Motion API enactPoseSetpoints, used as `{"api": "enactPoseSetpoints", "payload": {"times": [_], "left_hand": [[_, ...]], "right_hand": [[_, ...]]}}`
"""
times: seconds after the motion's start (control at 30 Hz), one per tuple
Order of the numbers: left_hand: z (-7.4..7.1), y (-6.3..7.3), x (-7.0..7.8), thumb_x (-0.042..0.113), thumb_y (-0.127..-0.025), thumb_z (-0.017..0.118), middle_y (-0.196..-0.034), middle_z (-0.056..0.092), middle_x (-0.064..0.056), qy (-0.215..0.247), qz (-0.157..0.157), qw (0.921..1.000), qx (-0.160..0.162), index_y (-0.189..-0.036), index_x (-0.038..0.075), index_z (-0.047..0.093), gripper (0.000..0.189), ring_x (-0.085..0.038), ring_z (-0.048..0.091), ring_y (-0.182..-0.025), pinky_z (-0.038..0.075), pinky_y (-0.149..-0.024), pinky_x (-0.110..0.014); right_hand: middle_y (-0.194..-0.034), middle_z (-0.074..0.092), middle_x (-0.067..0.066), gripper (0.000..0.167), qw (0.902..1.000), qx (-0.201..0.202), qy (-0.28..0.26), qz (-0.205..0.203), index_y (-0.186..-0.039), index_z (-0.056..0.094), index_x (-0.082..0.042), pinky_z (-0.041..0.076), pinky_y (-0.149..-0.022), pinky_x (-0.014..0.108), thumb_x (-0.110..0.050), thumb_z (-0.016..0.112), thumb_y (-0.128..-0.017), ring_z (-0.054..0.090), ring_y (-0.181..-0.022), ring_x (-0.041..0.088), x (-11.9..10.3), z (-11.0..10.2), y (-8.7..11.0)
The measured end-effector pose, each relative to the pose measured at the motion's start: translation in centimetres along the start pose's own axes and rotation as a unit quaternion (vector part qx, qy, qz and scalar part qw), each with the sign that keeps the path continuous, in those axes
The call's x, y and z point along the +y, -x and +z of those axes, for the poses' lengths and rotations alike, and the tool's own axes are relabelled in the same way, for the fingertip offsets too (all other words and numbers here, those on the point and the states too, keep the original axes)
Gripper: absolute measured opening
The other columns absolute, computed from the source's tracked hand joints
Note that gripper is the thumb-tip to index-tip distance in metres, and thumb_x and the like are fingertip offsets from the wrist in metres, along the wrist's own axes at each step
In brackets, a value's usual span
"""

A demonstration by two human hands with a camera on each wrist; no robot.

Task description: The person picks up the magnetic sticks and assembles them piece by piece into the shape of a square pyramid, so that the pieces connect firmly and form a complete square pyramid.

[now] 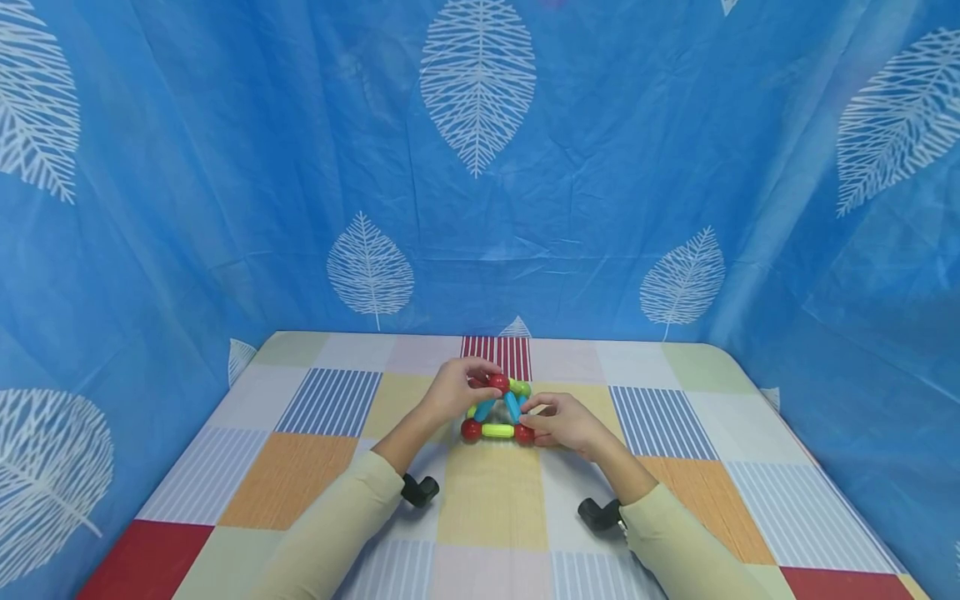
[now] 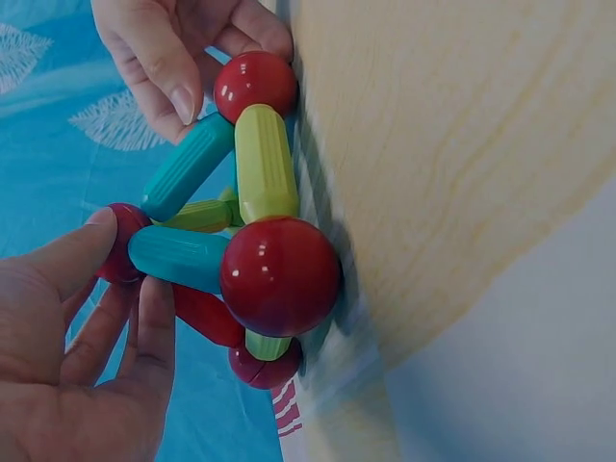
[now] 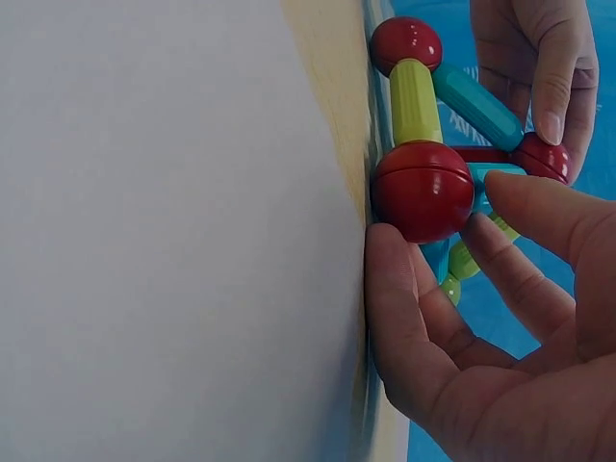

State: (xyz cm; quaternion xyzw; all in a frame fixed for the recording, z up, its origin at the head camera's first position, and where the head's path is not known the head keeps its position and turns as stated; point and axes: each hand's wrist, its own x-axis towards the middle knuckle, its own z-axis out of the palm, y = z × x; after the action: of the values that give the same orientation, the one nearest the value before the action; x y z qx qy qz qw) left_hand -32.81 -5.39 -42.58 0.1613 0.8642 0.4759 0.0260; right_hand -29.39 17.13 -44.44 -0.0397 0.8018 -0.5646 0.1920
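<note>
A small frame of magnetic sticks and balls stands on the table. My left hand (image 1: 455, 390) pinches its top red ball (image 2: 123, 243) between thumb and fingers. From that ball two blue sticks slope down to the near corners, left red ball (image 1: 471, 430) and right red ball (image 3: 422, 192), joined by a yellow-green stick (image 1: 498, 431). My right hand (image 1: 567, 422) has its thumb and a finger about the lower end of the right blue stick (image 2: 189, 167), while another finger touches the right ball. Behind, a red stick (image 2: 208, 316) and green ball (image 1: 521, 389) are partly hidden.
A patchwork-patterned cloth (image 1: 491, 492) covers the table. Blue curtains (image 1: 540, 250) with white leaf prints rise behind and at both sides. Black wrist-worn mounts (image 1: 420, 490) hang below the forearms.
</note>
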Motion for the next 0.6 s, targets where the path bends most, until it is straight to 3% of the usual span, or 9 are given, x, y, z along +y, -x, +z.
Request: {"api": "enactPoseSetpoints", "payload": {"times": [0.4, 0.6], "left_hand": [[-0.12, -0.02, 0.38, 0.017, -0.089, 0.081, -0.109, 0.073, -0.003, -0.012, 0.010, 0.9999, -0.008, -0.121, 0.014, 0.074, 0.032, -0.018, 0.066, -0.097, 0.061, -0.087, -0.032], [-0.36, 0.44, 0.08, 0.016, -0.090, 0.080, -0.116, 0.072, -0.006, -0.017, 0.023, 0.9996, -0.006, -0.123, 0.012, 0.072, 0.035, -0.021, 0.068, -0.103, 0.061, -0.090, -0.034]], "right_hand": [[-0.100, 0.064, 0.012, 0.023, 0.9999, 0.011, 0.007, 0.004, -0.118, 0.068, -0.004, 0.062, -0.072, 0.033, -0.018, 0.068, -0.099, 0.064, -0.078, 0.019, -0.33, 0.11, -0.08], [-0.093, 0.066, 0.013, 0.045, 0.9999, -0.001, 0.011, -0.005, -0.140, 0.052, -0.013, 0.063, -0.072, 0.035, -0.020, 0.069, -0.099, 0.066, -0.074, 0.020, -0.47, -0.12, -0.15]]}}
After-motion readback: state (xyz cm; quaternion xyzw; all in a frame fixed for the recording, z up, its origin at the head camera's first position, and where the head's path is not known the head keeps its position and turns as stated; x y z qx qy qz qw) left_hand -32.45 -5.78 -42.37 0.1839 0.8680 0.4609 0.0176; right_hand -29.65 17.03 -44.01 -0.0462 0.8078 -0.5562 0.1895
